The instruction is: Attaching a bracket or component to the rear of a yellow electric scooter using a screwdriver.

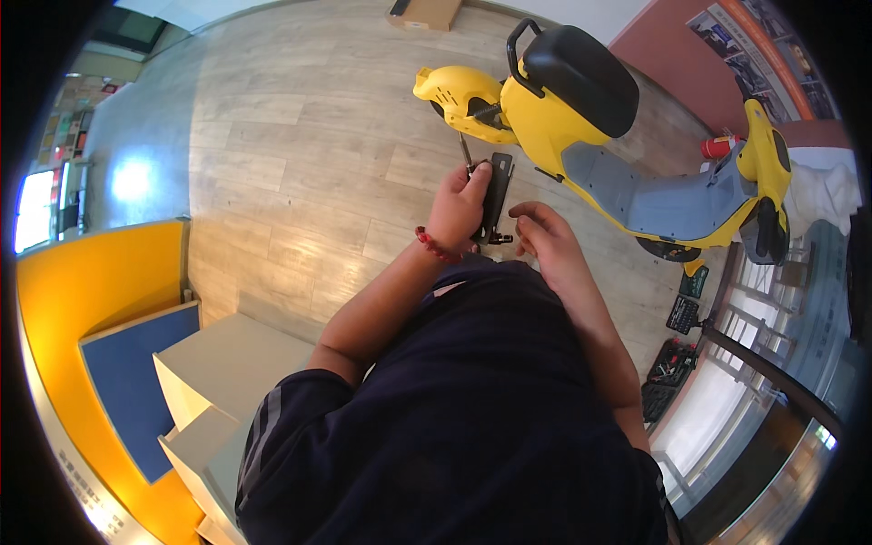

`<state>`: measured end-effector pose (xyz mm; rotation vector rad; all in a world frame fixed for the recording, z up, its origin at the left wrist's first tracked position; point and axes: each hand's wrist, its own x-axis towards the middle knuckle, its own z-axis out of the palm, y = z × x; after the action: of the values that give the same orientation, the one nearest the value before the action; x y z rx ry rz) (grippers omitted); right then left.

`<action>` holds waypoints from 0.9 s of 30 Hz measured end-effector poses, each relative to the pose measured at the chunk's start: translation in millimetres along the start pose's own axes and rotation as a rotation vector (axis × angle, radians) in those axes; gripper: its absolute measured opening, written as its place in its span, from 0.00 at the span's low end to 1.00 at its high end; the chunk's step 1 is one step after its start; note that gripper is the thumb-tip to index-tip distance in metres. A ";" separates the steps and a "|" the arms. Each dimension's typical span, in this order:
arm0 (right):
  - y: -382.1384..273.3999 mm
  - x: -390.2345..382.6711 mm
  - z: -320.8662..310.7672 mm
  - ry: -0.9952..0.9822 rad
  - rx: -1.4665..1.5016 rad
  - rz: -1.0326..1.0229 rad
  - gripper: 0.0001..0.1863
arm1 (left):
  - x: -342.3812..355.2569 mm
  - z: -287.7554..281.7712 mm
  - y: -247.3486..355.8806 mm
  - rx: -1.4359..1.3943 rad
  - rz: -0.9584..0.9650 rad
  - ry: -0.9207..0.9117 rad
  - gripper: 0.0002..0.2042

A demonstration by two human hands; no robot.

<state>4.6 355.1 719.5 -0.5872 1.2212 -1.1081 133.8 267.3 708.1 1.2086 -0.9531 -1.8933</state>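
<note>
My left hand (pixel 457 211), with a red bead bracelet at the wrist, is closed around a flat black slotted metal bracket (pixel 499 186). A thin dark rod (pixel 464 150) sticks up past its thumb; whether it is a tool or part of the bracket, I cannot tell. Small black fittings (pixel 500 239) show at the bracket's lower end. Just right of them is my right hand (pixel 552 241), fingers loosely bent and apart, with nothing visible in it. Beyond both hands stands a yellow scooter (pixel 545 118) with a black seat (pixel 581 77) and grey footboard.
Open tool cases (pixel 670 372) lie on the floor at the right, near a glass partition. A red fire extinguisher (pixel 719 146) stands behind the scooter. A cardboard box (pixel 427 13) is at the far wall. Beige cabinets (pixel 232 359) and a yellow panel (pixel 100 282) stand at left.
</note>
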 end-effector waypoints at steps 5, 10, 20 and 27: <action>10.9 -0.9 -1.3 0.009 0.127 0.034 0.11 | -2.4 -13.5 4.6 -0.126 -0.126 -0.081 0.11; 10.4 -6.5 5.8 0.034 0.370 0.063 0.15 | -10.7 -24.8 11.5 -0.126 -0.182 -0.114 0.12; -8.5 18.4 6.7 -0.042 0.402 0.001 0.15 | -14.4 -40.8 21.2 0.309 0.315 -0.105 0.09; -15.4 72.7 22.1 -0.089 0.279 0.159 0.12 | 15.1 -65.1 30.9 0.384 0.149 0.101 0.12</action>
<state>16.6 279.5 707.3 -0.3175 0.9969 -1.0827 194.3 225.3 708.7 1.3924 -1.3526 -1.5614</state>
